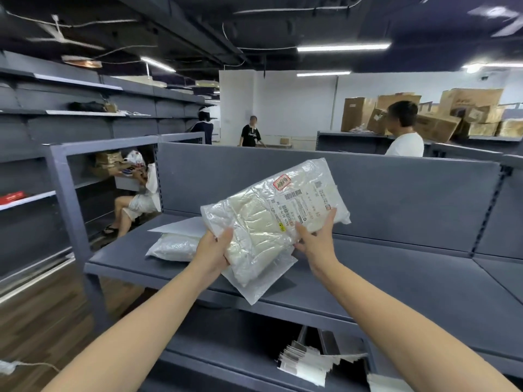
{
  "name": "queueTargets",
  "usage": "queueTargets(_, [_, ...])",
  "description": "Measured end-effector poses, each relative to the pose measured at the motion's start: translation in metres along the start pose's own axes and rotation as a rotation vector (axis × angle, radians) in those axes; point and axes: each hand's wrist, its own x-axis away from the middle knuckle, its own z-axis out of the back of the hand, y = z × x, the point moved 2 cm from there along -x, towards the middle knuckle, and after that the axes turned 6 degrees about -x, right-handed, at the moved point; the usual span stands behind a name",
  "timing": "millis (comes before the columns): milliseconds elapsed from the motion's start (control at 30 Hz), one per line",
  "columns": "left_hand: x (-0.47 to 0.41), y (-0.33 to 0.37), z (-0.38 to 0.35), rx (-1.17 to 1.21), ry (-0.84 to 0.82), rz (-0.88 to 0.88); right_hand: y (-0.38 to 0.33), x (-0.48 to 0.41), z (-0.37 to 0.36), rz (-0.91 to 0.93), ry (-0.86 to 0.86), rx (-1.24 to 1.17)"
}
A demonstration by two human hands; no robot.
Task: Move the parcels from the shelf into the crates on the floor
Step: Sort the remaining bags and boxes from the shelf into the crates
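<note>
Now, seen from the head camera, both arms reach out over a grey shelf point(396, 264). The two hands hold up one parcel point(271, 222) between them. It is a see-through plastic bag with something white and soft folded inside. A white label with bar codes and a red stamp sits on its upper right part. The parcel is tilted, with its right end high, and its low corner hangs down near the front edge of the shelf.

The left hand point(215, 250) grips the parcel's left side, thumb on top. The right hand point(317, 239) holds the lower right side, just below the label.

Near the left edge of the shelf lies another white parcel point(175, 246). A flat white bag point(181, 226) lies on top of it, toward the back wall of the shelf.

On the lower shelf, near its right end, sits a pile of paper tags point(305, 363).

Far behind the shelf, some people stand and one sits. Brown cardboard boxes point(424, 114) are stacked at the back right.
</note>
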Motion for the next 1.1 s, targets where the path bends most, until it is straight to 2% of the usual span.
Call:
queueTargets(133, [0.003,-0.008,0.016,-0.161,0.019,0.057,-0.002,0.0,0.006,-0.002,0.014,-0.097])
queueTargets(233, [0.002,-0.007,0.032,-0.416,0.227,0.031,-0.003,0.001,0.009,0.06,-0.038,0.056])
queueTargets(300, [-0.001,0.0,0.037,-0.618,0.287,-0.103,0.0,0.004,0.009,0.103,-0.124,0.199])
queueTargets(367, [-0.006,0.006,0.036,-0.637,0.169,-0.173,0.006,0.008,0.007,0.13,-0.251,0.334])
queueTargets(433, [-0.007,0.009,0.028,-0.596,0.04,-0.158,0.011,0.013,0.0,0.152,-0.396,0.464])
queueTargets(467, [-0.008,0.01,0.025,-0.637,0.034,-0.194,0.013,0.014,-0.003,0.164,-0.471,0.522])
queueTargets(500, [-0.008,0.011,0.021,-0.762,0.076,-0.266,0.016,0.015,-0.007,0.17,-0.544,0.572])
queueTargets(567, [-0.008,0.017,0.018,-1.177,0.23,-0.439,0.023,0.016,-0.014,0.162,-0.667,0.658])
queueTargets(600, [-0.008,0.019,0.017,-1.382,0.25,-0.523,0.026,0.017,-0.018,0.164,-0.716,0.709])
queueTargets(667, [-0.008,0.018,0.019,-1.68,0.125,-0.652,0.033,0.018,-0.027,0.171,-0.798,0.812])
queueTargets(733, [-0.012,0.015,0.027,-1.82,-0.022,-0.697,0.04,0.017,-0.037,0.177,-0.839,0.863])
queueTargets(800, [-0.018,0.012,0.04,-1.805,-0.106,-0.672,0.048,0.015,-0.048,0.185,-0.842,0.885])
queueTargets(900, [-0.022,0.011,0.061,-1.571,-0.187,-0.535,0.06,0.013,-0.068,0.184,-0.869,0.931])
queueTargets(1000, [-0.032,0.012,0.09,-1.412,-0.197,-0.371,0.07,0.014,-0.091,0.214,-0.88,0.997])
queueTargets(1100, [-0.043,0.012,0.126,-1.224,-0.186,-0.337,0.083,0.012,-0.118,0.287,-0.782,1.095])
